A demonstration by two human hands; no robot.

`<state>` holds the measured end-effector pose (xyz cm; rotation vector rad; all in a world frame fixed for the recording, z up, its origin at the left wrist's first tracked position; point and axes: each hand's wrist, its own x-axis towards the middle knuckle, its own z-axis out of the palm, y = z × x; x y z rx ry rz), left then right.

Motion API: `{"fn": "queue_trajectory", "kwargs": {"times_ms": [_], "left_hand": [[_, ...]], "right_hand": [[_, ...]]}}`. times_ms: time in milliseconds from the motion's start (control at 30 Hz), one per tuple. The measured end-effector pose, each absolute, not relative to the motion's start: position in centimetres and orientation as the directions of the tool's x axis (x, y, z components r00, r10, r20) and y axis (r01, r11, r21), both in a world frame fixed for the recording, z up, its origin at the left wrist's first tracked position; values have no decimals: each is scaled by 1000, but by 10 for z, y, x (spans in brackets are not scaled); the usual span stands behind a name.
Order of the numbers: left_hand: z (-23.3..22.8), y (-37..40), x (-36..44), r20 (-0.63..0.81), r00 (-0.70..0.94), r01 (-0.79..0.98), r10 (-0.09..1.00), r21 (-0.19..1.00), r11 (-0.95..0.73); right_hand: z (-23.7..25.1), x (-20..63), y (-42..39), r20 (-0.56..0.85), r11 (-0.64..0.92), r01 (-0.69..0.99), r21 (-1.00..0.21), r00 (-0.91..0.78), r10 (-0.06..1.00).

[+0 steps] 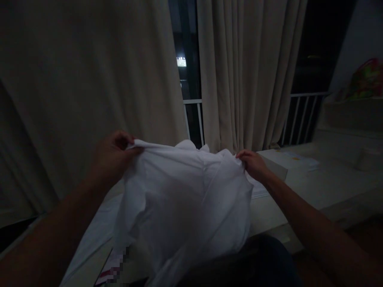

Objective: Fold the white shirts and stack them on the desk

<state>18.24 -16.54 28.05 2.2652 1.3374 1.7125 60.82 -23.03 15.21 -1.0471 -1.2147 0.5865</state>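
Note:
A white cloth garment (185,191) with a seam down its upper part hangs in loose folds between my two hands. My left hand (119,155) pinches its upper left corner between thumb and fingers. At the upper right edge, my right hand (251,161) grips the fabric with closed fingers. The top edge is stretched between them, while the lower part drapes toward my lap. The light is dim, so the exact kind of garment cannot be made out.
Beige curtains (248,71) hang behind a pale ledge (335,179). White folded cloth (95,231) lies at left, beside a partly blurred flat item (110,267). Papers (295,159) rest at right. A white railing (193,102) shows through the gap, and a colourful bag-like thing (366,79) stands far right.

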Motion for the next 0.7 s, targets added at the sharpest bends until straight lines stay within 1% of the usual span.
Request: {"fn": "queue_trajectory", "kwargs": {"times_ms": [33, 67, 133, 200, 267, 367, 400, 467, 500, 567, 633, 700], "left_hand": [[291, -168, 185, 813, 35, 628, 581, 434, -646], [296, -169, 188, 816, 38, 669, 577, 409, -621], [294, -167, 196, 767, 47, 764, 640, 385, -518], [281, -160, 205, 704, 70, 791, 707, 393, -469], [268, -154, 215, 693, 112, 779, 713, 384, -496], [263, -154, 232, 693, 212, 747, 689, 339, -571], [265, -157, 239, 698, 239, 738, 676, 321, -593], [274, -165, 252, 716, 278, 715, 640, 290, -635], [280, -169, 258, 724, 297, 700, 623, 278, -657], [291, -179, 266, 733, 332, 667, 594, 263, -697], [300, -186, 266, 741, 349, 656, 573, 243, -714], [305, -189, 256, 750, 353, 686, 560, 200, -700]], "right_hand": [[169, 613, -233, 490, 448, 203, -871, 295, 820], [182, 617, -235, 510, 442, 272, -855, 286, 811], [195, 619, -237, 519, 390, 431, -814, 234, 822], [193, 611, -235, 474, 324, 528, -785, 176, 863], [178, 595, -232, 405, 263, 565, -782, 139, 904], [139, 554, -227, 321, 145, 637, -757, 169, 932], [124, 538, -225, 332, 120, 666, -736, 200, 922], [97, 505, -222, 403, 124, 720, -682, 230, 886], [85, 490, -221, 423, 129, 729, -673, 236, 875], [67, 467, -217, 419, 142, 714, -686, 228, 879], [58, 458, -212, 383, 157, 671, -724, 203, 901], [58, 466, -210, 354, 163, 600, -784, 215, 910]]}}
